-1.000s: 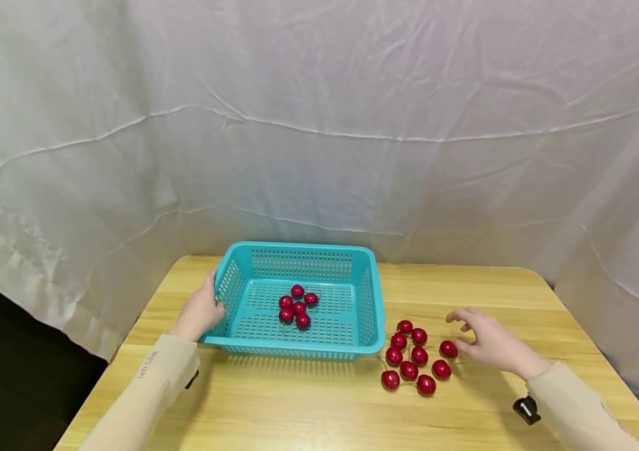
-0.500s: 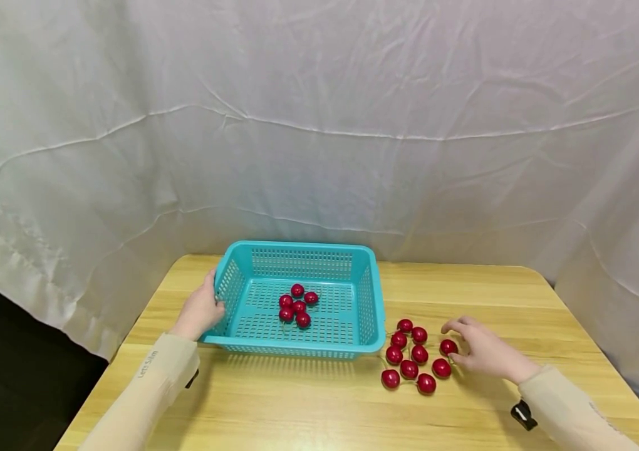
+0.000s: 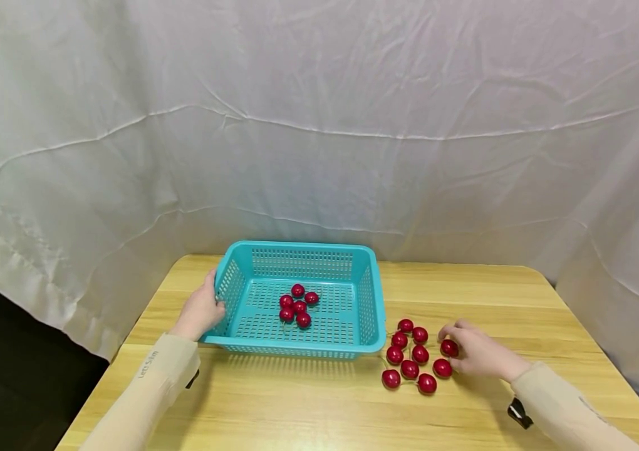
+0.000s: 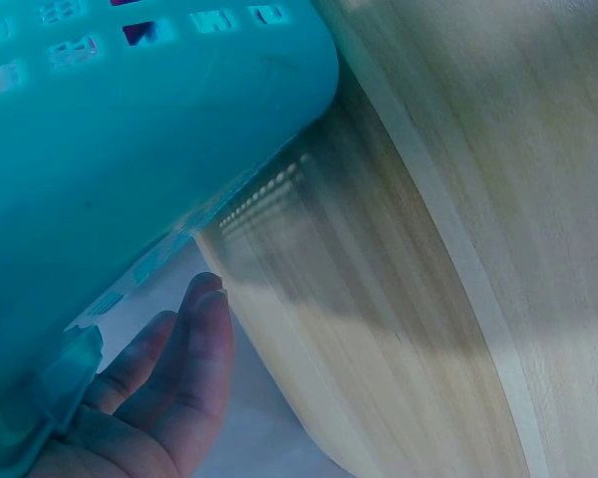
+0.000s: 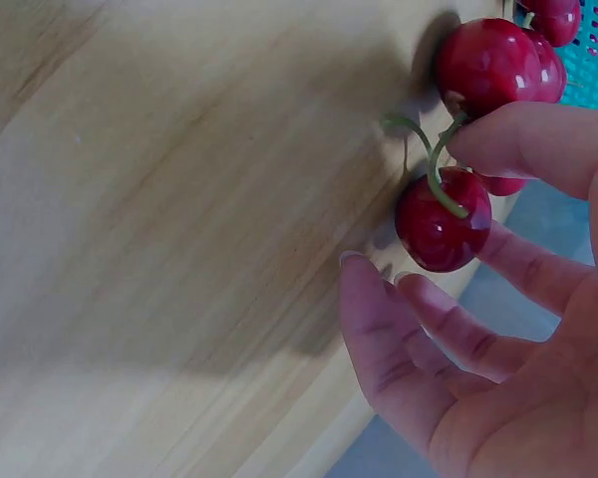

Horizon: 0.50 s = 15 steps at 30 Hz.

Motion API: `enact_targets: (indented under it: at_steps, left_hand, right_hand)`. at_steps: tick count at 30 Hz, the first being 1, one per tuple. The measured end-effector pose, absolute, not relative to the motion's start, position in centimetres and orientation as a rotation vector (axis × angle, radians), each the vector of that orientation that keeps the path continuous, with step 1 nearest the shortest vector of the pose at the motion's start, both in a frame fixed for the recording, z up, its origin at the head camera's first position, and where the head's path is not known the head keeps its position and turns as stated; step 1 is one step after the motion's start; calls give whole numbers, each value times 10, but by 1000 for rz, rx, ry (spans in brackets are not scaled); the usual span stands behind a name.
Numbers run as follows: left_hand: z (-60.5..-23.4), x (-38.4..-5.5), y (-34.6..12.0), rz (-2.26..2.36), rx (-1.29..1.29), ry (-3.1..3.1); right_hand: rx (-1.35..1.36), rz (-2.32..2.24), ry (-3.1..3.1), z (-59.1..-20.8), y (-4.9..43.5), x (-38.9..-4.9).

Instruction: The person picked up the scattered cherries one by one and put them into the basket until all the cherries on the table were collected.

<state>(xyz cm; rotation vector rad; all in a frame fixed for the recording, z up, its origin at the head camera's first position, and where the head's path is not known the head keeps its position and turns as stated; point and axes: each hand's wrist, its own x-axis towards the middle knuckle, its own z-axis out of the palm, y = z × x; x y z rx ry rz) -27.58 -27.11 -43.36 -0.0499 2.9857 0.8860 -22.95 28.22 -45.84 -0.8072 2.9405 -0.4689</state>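
A turquoise plastic basket (image 3: 325, 347) with several red cherries (image 3: 299, 307) inside stands on the wooden table. My left hand (image 3: 200, 310) holds its left side by the rim; in the left wrist view the fingers (image 4: 194, 368) reach along the outside wall. To the right of the basket lie several loose cherries (image 3: 420, 354) with thin green stems. Around the rightmost upper cherry (image 5: 444, 234) my right hand (image 3: 480, 352) is spread, the thumb just at its top and the index finger behind it. The other fingers stay apart from it.
The wooden table (image 3: 297, 407) ends at a pale grey curtain (image 3: 319, 175) behind the basket. A dark area (image 3: 15, 363) lies beyond its left edge. A black strap piece (image 3: 519, 413) sits at the right wrist.
My right hand has moved left and down around the rightmost upper cherry, its thumb and index finger drawing closer to it. The left hand and basket have stayed in place.
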Motion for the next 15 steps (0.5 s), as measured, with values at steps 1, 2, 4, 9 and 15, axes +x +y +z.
enact_targets:
  at_steps: [1,2,4,9,15]
  left_hand:
    - [-433,-276,-271,886,-49,2985]
    - [-433,-276,-270,886,-51,2984]
    - [-433,-276,-270,887,-53,2981]
    - [-433,-276,-270,890,-60,2986]
    - [-433,-277,-270,895,-61,2981]
  right_hand:
    - [-805,-459,2941,-459,282,-230]
    - [-806,-455,2940,-460,282,-230]
    - [-788,-440,2942,-461,281,-231]
    - [-759,-418,2939,-463,279,-234]
    - [-737,-429,2929,-464,275,-236]
